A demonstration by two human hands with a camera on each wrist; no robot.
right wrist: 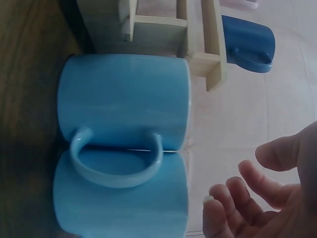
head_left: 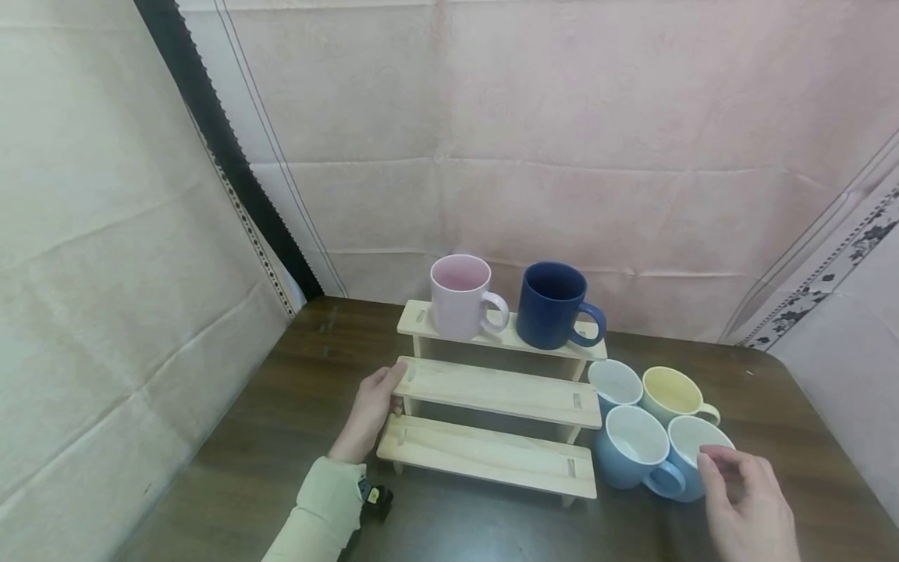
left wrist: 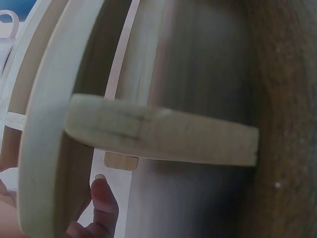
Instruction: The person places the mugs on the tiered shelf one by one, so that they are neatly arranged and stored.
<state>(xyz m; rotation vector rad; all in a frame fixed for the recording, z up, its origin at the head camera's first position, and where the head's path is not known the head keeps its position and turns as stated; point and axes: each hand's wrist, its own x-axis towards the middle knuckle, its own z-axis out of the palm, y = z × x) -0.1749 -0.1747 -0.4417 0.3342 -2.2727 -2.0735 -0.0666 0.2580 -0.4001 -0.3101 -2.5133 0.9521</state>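
A three-tier wooden rack (head_left: 492,389) stands on the table, its left end held by my left hand (head_left: 369,414), thumb on the middle shelf. In the left wrist view that hand (left wrist: 101,208) shows fingers curled beside the rack's side (left wrist: 163,131). On the top shelf are a pink mug (head_left: 456,300) and a dark blue mug (head_left: 548,308). My right hand (head_left: 755,507) hovers at the front right light blue mug (head_left: 688,468); in the right wrist view its fingers (right wrist: 237,198) are bent, apart from the thumb, and touch no mug (right wrist: 124,198).
Beside the front right mug stands another light blue mug (head_left: 628,457), its handle toward it. Behind them are a blue mug with a pale inside (head_left: 614,382) and a yellow mug (head_left: 670,394). Pale cloth (head_left: 562,117) hangs behind and beside the brown table (head_left: 232,484).
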